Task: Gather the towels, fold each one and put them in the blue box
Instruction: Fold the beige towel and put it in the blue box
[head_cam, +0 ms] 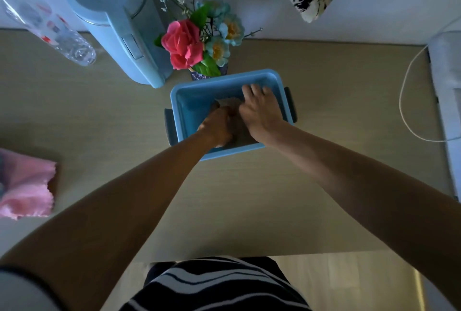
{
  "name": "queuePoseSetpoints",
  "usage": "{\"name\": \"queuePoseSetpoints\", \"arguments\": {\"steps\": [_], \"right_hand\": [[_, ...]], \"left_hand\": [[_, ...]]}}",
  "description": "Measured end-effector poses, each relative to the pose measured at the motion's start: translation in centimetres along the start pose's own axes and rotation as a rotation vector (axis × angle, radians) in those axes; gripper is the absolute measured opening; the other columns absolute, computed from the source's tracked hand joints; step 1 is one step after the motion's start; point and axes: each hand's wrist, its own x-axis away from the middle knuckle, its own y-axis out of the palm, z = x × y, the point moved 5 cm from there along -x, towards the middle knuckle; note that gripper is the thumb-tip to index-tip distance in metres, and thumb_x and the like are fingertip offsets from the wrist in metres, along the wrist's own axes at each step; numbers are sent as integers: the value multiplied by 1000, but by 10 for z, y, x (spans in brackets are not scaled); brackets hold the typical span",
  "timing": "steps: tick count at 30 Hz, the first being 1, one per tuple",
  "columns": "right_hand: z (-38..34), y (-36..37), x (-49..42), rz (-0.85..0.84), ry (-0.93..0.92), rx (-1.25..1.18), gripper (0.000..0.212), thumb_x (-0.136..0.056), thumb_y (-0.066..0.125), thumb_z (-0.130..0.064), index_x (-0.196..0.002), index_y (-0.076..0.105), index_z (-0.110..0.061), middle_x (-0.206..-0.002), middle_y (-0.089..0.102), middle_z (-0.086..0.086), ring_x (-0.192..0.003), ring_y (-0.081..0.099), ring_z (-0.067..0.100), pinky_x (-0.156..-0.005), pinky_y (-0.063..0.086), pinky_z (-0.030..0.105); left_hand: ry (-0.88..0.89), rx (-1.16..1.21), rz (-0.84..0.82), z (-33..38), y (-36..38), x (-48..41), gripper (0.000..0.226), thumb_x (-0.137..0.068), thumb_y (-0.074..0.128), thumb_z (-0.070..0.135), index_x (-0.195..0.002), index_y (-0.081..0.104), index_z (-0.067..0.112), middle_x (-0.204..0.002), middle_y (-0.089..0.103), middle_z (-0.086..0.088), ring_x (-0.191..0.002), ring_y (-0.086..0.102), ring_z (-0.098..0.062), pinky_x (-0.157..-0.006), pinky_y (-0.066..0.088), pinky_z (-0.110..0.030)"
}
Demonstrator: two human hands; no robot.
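The blue box (pixel 192 96) with dark side handles stands in the middle of the beige table. Both hands reach into it. My left hand (pixel 217 125) is curled at the near left of a folded brownish-grey towel (pixel 230 102) lying inside the box. My right hand (pixel 259 111) lies flat with fingers spread on the towel's right side, pressing it down. Most of the towel is hidden under the hands. A pink towel (pixel 25 186) lies crumpled at the table's left edge, with another darker cloth partly under it.
Behind the box stands a vase of artificial flowers (pixel 197 44). A light blue kettle (pixel 117 24) and a clear plastic bottle (pixel 50 26) are at the back left. A white cable (pixel 405 101) and a white appliance (pixel 446 86) sit at the right edge.
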Motion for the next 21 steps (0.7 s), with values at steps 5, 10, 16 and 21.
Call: {"name": "queuePoseSetpoints", "arguments": {"steps": [5,10,16,21], "right_hand": [[6,20,-15,-126,-65,57,38,-89,63,-19,-126,63,-14,-133,55,11,-129,46,29,-108,33,39],[-2,46,-30,-173,-50,96,47,-91,63,-25,-136,54,-18,-133,58,5,-128,51,24,-106,37,35],[-9,61,-44,-164,8,93,42,-96,57,-22,-136,51,-14,-135,55,9,-127,51,27,-103,38,37],[-7,49,-39,-194,29,16,47,-92,61,-20,-138,51,-13,-136,55,11,-128,51,29,-102,40,39]], "left_hand": [[-34,-38,-36,-5,4,-6,75,-73,81,21,-139,45,22,-147,32,-13,-116,53,-36,-95,45,-34],[-69,-292,-7,-3,1,-7,59,-90,64,22,-141,35,13,-136,49,-19,-120,55,-41,-91,47,-46],[-70,-776,-3,-6,5,-14,74,-92,60,19,-151,17,8,-131,60,-13,-113,63,-33,-76,48,-40],[-66,-750,-16,0,-2,-9,78,-90,64,25,-151,20,7,-133,60,-12,-116,63,-33,-72,45,-39]]}}
